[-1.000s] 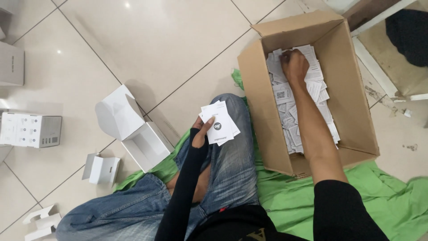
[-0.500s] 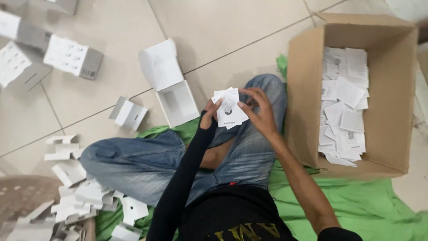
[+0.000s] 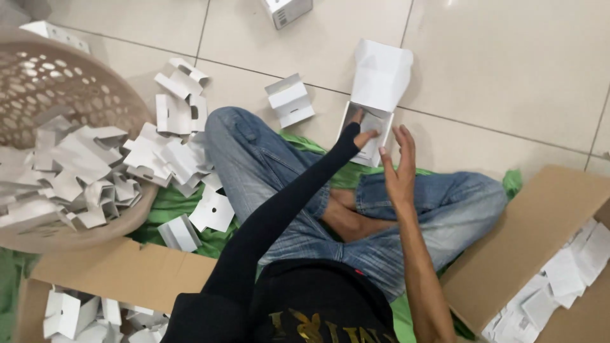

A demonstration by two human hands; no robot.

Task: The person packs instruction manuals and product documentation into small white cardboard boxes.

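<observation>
I sit cross-legged in jeans on a green cloth (image 3: 166,204). An open white box (image 3: 376,101) with its lid raised lies on the tiled floor just past my knees. My left hand (image 3: 362,130), on a black-sleeved arm, reaches into the box's tray, its fingertips on the inside. Just to the right, my right hand (image 3: 398,171) hovers over my leg with fingers spread and nothing in it. The paper slips are not visible in either hand.
A beige perforated basket (image 3: 44,82) at left overflows with white folded card pieces (image 3: 171,159). A half-folded white box (image 3: 289,101) lies on the floor. A cardboard box (image 3: 127,273) sits at bottom left. Another cardboard box (image 3: 527,235) at right holds paper slips (image 3: 559,286).
The view swung left, bringing the basket into sight. Both hands left the stack of slips over my lap; the left reached forward into the white box and the right now hangs open.
</observation>
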